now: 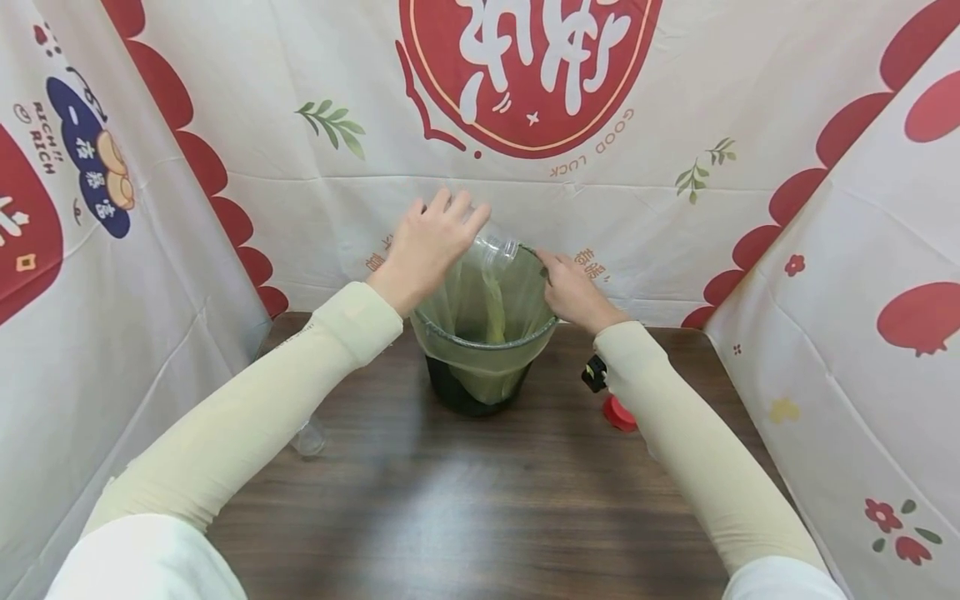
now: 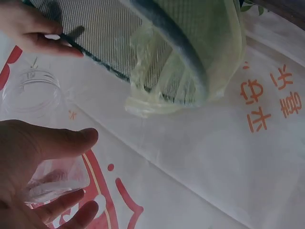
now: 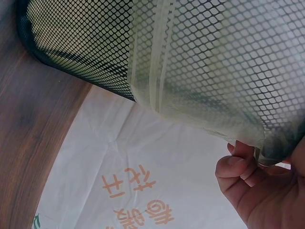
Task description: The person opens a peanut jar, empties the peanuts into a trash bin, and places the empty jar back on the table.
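Observation:
My left hand (image 1: 435, 237) grips a clear plastic bottle (image 1: 491, 250) by its body, tilted with its mouth over a mesh trash bin (image 1: 461, 387). Most of the bottle's body is hidden behind the hand; its wide ridged neck (image 2: 32, 95) shows in the left wrist view. From the mouth a pale yellow streak (image 1: 494, 308), apparently liquid, runs down into the bin. A thin translucent yellow-green bag (image 1: 487, 358) lines the bin and folds over its rim. On the far right side, my right hand (image 1: 573, 290) pinches the rim and bag, its fingers curled there (image 3: 238, 164).
The bin stands at the back of a dark wooden table (image 1: 450, 500). A red cap (image 1: 619, 412) lies beside the right forearm. Partly behind the left forearm is a clear plastic item (image 1: 309, 439). White printed cloth (image 1: 285, 217) walls in the back and both sides.

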A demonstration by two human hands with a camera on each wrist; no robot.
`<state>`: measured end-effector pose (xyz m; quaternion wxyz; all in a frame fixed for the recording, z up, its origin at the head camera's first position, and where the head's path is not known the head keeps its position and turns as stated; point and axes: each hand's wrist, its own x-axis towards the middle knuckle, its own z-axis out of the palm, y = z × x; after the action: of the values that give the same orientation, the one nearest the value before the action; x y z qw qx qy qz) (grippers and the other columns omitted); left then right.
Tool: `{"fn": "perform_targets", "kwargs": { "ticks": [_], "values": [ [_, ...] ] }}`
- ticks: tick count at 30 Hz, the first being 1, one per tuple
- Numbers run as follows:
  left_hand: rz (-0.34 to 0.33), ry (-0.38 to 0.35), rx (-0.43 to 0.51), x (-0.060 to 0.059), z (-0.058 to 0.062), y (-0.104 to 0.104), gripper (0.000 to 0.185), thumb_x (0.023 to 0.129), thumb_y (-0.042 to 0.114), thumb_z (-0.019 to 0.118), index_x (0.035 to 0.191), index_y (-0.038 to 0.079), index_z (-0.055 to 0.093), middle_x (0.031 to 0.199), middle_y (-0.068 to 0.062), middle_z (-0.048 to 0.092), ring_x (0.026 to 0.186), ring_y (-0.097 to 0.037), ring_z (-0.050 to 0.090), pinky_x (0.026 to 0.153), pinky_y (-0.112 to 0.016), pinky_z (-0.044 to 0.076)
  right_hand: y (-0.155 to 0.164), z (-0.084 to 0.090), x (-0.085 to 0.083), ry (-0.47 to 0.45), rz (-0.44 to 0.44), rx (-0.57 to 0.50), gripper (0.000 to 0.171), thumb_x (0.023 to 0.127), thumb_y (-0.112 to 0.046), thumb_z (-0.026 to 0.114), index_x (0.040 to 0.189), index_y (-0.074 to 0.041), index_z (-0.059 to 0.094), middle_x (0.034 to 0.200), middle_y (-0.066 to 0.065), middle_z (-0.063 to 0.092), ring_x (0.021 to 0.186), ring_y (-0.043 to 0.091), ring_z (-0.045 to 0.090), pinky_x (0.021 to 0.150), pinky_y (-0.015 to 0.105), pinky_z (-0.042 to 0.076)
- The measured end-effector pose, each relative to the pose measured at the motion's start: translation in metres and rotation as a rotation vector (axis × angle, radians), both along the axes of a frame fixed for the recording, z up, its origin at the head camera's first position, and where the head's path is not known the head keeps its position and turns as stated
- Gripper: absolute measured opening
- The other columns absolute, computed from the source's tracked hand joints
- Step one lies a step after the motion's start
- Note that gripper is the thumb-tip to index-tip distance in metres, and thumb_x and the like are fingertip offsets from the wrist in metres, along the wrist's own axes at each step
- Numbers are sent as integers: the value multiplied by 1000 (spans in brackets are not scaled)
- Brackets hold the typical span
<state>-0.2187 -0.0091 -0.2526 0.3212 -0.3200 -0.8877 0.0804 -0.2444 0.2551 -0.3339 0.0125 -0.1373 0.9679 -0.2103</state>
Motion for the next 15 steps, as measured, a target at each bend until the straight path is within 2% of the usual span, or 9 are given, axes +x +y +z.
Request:
{"fn": "perform_targets", "kwargs": {
  "ticks": [9, 15],
  "values": [
    [-30, 32, -2, 3, -7, 3, 37, 97, 0, 65, 132, 10, 59, 124, -13, 65, 113, -34, 65, 70, -41, 54, 0, 1, -1, -11, 7, -3, 59, 108, -1, 32, 167, 4, 30, 162, 36, 42, 153, 51, 40, 127, 60, 36],
    [-14, 29, -26, 1, -4, -1, 42, 92, 2, 70, 131, 11, 60, 121, -12, 64, 111, -34, 64, 71, -41, 53, -1, 3, -1, -20, 12, 4, 60, 108, -1, 34, 167, 3, 31, 160, 36, 45, 151, 50, 43, 124, 61, 38]
  ]
}}
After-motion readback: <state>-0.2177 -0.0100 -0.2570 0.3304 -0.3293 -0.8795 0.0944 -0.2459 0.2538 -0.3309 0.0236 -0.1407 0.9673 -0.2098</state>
